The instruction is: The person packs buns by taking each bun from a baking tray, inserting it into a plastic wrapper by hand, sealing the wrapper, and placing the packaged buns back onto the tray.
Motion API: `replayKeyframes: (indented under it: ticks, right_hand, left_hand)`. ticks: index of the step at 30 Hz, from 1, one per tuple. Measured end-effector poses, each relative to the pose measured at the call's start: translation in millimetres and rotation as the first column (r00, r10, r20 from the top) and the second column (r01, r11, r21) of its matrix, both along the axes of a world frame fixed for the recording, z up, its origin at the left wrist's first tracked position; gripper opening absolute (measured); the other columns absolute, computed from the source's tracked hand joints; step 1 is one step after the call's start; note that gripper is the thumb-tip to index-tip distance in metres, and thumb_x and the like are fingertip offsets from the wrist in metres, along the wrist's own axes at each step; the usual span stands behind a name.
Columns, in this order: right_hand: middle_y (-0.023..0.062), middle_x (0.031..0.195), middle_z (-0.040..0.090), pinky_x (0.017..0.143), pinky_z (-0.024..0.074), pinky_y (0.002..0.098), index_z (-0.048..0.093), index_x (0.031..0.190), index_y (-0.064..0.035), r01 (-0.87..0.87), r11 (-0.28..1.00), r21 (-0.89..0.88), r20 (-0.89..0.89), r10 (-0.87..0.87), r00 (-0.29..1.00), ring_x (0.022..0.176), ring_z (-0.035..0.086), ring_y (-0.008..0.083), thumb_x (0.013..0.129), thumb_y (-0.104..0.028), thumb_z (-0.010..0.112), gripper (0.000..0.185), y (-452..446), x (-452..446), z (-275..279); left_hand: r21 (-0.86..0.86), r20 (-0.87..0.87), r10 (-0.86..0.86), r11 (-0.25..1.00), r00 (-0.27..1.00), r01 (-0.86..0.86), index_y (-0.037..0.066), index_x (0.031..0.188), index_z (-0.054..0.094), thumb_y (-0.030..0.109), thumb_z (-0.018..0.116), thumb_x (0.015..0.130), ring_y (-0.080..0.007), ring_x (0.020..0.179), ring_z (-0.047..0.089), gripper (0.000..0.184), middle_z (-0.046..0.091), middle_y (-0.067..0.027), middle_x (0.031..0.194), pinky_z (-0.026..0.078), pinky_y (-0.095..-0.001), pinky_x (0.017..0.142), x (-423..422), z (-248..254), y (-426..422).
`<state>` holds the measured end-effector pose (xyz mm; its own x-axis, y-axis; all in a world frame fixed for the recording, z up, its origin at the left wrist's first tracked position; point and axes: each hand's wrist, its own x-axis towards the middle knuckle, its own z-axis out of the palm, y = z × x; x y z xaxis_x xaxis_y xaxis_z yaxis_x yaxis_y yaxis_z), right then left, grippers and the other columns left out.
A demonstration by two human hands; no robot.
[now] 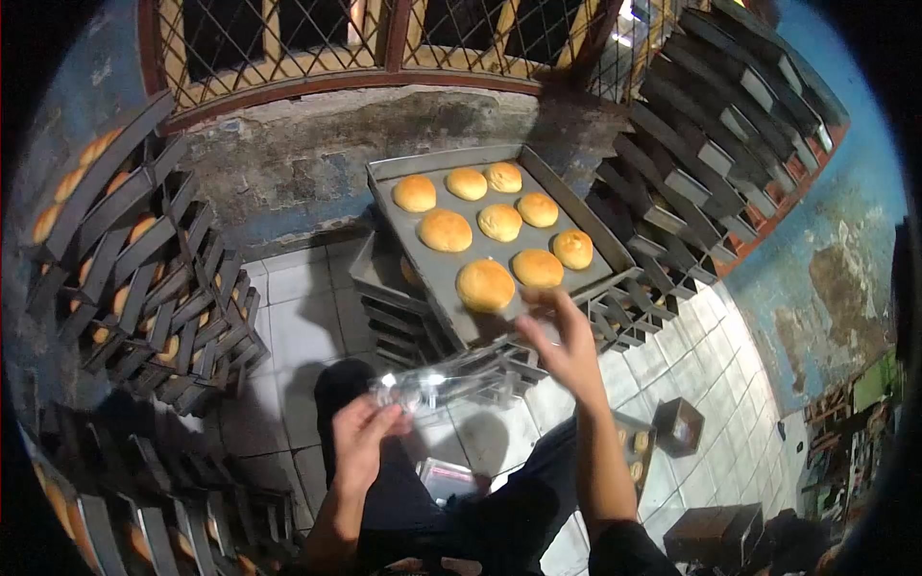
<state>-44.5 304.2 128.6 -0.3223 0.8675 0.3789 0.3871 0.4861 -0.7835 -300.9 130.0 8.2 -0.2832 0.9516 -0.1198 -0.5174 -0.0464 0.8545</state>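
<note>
My left hand [365, 429] pinches the edge of a clear plastic bag [447, 384], which stretches to the right above my lap. Just past the near edge of a metal baking tray [578, 208], my right hand [562, 348] is raised with thumb and fingers apart, its fingertips slightly blurred. It appears to hold nothing. Several golden round buns lie on the tray. Closest to my right fingers is one bun [537, 269], with a larger bun [485, 286] to its left. Whether my fingers touch the tray cannot be made out.
Beneath the tray are more stacked trays [394, 322]. Crisscrossed trays of buns [144, 278] rise at the left, and dark stacked trays [691, 144] at the right. On the tiled floor stand a small metal tin [679, 426] and a brown box [713, 535]. A plastic packet [447, 480] lies between my legs.
</note>
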Motion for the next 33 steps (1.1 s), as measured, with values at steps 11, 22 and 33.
replayKeyframes:
  ticks: [11,22,33]
  right_hand:
    - [0.0292,0.103,0.07,0.097,0.0535,0.054,0.067,0.11,0.0027,-0.017,0.983,0.184,0.59,-0.096,0.802,0.106,0.068,0.0485,0.095,-0.052,0.07,0.057,127.4,-59.3,-45.7]
    - [0.0255,0.115,0.068,0.096,0.0527,0.0504,0.058,0.13,-0.0057,-0.06,0.998,0.019,0.418,0.046,0.907,0.112,0.066,0.044,0.083,-0.03,0.086,0.06,77.1,-60.5,-5.0]
    - [0.0096,0.11,0.07,0.09,0.0562,0.0333,0.059,0.138,-0.0039,-0.128,0.989,-0.08,-0.154,0.115,0.981,0.104,0.069,0.0173,0.092,-0.021,0.081,0.054,39.9,-35.2,22.9]
  left_hand:
    - [-0.021,0.056,0.125,0.992,0.991,-0.124,-0.001,0.113,0.071,0.009,0.07,0.103,-0.0181,0.083,0.077,0.015,0.077,-0.0109,0.1,0.066,-0.0333,0.072,-25.8,-1.0,0.2]
    - [0.027,0.159,0.106,0.993,0.982,-0.112,0.0,0.117,0.069,0.016,0.069,0.105,-0.02,0.086,0.079,0.019,0.078,-0.0128,0.105,0.067,-0.0343,0.071,-32.0,-12.9,4.7]
    - [0.056,0.25,-0.003,0.998,0.968,-0.011,0.001,0.125,0.066,0.016,0.064,0.108,-0.0196,0.091,0.077,0.023,0.076,-0.0156,0.112,0.064,-0.0355,0.076,-32.8,15.1,-1.7]
